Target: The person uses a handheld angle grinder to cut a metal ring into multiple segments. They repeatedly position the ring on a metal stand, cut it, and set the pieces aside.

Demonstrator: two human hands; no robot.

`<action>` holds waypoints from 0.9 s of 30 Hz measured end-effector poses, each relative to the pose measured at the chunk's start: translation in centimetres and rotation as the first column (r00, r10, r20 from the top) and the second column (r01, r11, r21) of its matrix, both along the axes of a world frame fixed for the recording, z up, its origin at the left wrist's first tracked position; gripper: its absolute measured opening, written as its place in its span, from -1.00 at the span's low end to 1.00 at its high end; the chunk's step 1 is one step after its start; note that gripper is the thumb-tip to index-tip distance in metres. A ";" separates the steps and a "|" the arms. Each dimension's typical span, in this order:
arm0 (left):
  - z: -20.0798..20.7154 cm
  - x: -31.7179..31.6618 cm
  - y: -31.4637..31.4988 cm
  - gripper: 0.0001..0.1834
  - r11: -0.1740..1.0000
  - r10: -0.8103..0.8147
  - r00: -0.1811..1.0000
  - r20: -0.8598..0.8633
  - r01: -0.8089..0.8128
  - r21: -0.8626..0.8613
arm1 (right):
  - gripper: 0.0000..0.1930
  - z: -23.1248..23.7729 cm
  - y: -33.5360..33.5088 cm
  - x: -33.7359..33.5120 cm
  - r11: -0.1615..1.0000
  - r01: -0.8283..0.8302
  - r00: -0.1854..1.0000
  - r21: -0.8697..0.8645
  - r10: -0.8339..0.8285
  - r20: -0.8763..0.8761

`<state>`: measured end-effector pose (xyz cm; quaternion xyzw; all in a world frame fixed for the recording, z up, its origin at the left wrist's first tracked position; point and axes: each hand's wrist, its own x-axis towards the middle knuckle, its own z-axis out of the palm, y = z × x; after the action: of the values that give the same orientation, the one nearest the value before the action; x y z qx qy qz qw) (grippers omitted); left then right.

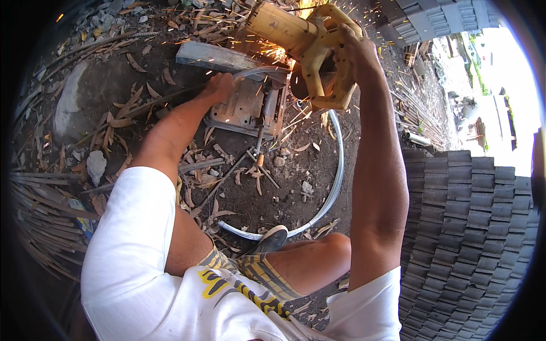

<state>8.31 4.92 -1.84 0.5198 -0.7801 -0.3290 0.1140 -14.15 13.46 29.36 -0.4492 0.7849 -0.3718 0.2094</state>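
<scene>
My right hand [359, 57] is wrapped round the handle of a yellow cut-off saw [284, 31], whose motor housing points to the left. Bright sparks spray out beneath and beyond the saw. Below it lies a rusty metal base [239, 111] with a screw clamp [267, 108]. My left hand [220, 87] is closed on a bundle of silvery wire [256, 70] at the base's left side. From the clamp the bundle curves round over the ground [339, 170] toward my shoe. The cutting spot itself is hidden behind the saw body.
A grey metal bar [213, 55] lies behind the base. Stacked grey roof tiles [466, 227] stand on the right, more at the upper right. Thin rods [45, 210] lie at the left, near a pale stone [96, 166]. Dry leaves and sticks litter the dirt.
</scene>
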 end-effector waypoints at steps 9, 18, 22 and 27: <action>-2.8 0.3 -0.9 -0.25 0.986 -0.060 0.998 -0.009 0.058 -0.155 | -0.51 -0.3 0.3 0.4 0.998 0.006 0.998 -0.059 -0.003 0.056; -0.7 0.3 -0.3 -0.26 1.000 -0.016 1.000 0.000 0.016 0.005 | -0.46 0.4 0.7 1.3 0.999 0.041 0.999 0.030 -0.041 -0.005; 0.4 0.5 0.1 -0.26 1.000 -0.013 1.000 0.010 0.013 0.000 | -0.43 0.5 0.9 1.6 1.000 0.023 0.999 0.013 -0.023 0.022; 0.6 0.5 0.1 -0.25 0.998 -0.023 1.000 0.007 0.022 0.064 | -0.43 0.7 0.8 1.8 0.998 0.047 0.999 0.053 -0.046 -0.009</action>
<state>8.84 4.99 -1.23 0.5158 -0.7754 -0.3531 0.0904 -12.32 14.29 30.04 -0.4266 0.8056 -0.3539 0.2093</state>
